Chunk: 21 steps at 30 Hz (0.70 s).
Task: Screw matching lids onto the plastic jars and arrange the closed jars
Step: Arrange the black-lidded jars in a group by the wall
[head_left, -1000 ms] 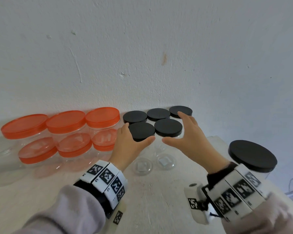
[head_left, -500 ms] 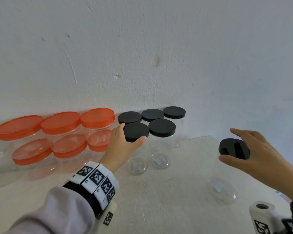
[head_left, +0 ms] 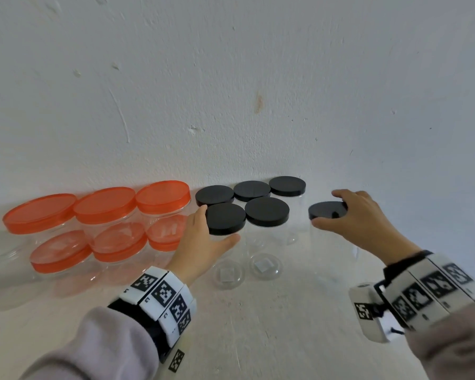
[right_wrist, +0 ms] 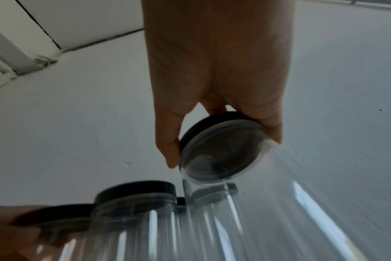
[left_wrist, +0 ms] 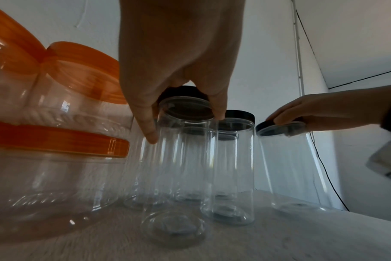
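Several tall clear jars with black lids stand grouped against the wall. My left hand holds the front-left jar just under its lid, thumb on one side and fingers on the other; the left wrist view shows that hand spanning the jar's top. My right hand grips the black lid of another clear jar, tilted, just right of the group. In the right wrist view the right hand wraps that lid, and the jar's body below is blurred.
Wide clear jars with orange lids are stacked two high on the left against the wall. The pale table stretches in front of the jars, its right edge close to my right wrist. A thin cable hangs beyond that edge.
My right hand left the front-right jar, reached to the far right, took the separate black-lidded jar by its lid and carried it left beside the group. The left hand stayed on its jar.
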Tool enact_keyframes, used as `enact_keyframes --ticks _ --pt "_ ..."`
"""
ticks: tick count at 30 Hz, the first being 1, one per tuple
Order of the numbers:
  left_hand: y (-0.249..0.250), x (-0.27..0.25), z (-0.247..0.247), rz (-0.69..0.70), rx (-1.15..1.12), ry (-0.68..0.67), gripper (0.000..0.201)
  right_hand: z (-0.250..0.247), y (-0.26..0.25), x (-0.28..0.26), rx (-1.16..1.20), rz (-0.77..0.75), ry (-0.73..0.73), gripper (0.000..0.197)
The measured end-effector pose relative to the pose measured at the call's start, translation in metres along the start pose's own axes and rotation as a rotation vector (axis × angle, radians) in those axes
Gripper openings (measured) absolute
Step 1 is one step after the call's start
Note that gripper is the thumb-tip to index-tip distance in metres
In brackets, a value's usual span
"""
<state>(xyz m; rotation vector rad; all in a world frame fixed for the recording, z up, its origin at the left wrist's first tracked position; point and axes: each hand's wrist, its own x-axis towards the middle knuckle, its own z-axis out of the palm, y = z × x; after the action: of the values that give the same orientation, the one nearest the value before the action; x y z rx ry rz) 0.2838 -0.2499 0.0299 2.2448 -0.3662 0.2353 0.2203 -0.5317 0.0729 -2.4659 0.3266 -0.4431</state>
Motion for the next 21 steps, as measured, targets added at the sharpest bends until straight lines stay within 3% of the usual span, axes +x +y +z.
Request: enact_keyframes --ticks 8,21 --pt "-0.004 -0.001 0.002 0.018 -0.030 0.010 0.098 0.029 -0.007 0.032 0.150 -0.114 0.041 0.061" --pt "-0.002 -0.002 0.003 0.006 -0.044 0.015 0.099 0.041 -0.002 0.032 0.206 -0.142 -0.053 0.074"
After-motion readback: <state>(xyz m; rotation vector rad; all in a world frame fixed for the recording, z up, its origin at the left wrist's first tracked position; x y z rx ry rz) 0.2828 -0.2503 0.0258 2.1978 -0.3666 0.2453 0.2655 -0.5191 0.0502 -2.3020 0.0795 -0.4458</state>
